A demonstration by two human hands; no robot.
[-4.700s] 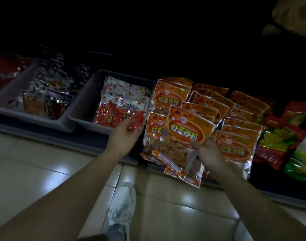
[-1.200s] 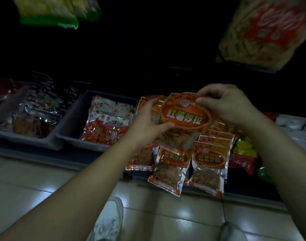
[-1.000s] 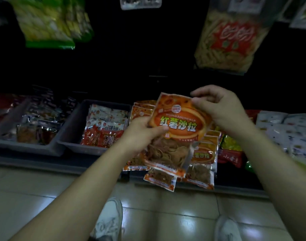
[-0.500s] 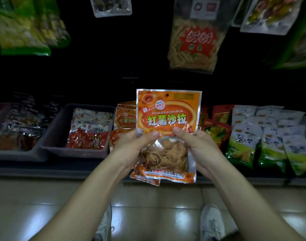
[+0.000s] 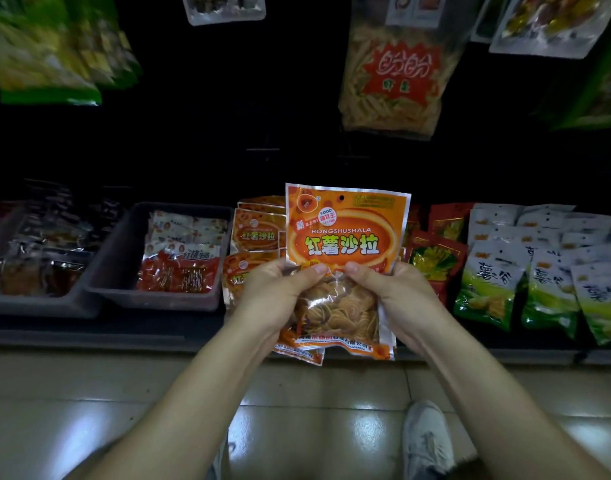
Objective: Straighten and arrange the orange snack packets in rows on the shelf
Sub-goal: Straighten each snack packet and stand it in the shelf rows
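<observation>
Standing upright, long axis running 12 to 6, the orange snack packet (image 5: 345,237) is being pinched mid-height in both grips, left hand (image 5: 276,299) at 9, right hand (image 5: 397,299) at 3, with the shelved orange packet rows (image 5: 257,233) lying behind at 10, nearer the left.

Snack shop, dim. Low display shelf (image 5: 89,336) carries a grey bin (image 5: 151,301) of red sachets (image 5: 176,271). Right of the bin: orange snack packets (image 5: 255,233), then green-and-white packets (image 5: 546,278), rowed several deep. Above the bin, bagged snacks (image 5: 390,74) hang side by side. Below it, glossy floor tiles (image 5: 89,410).
</observation>
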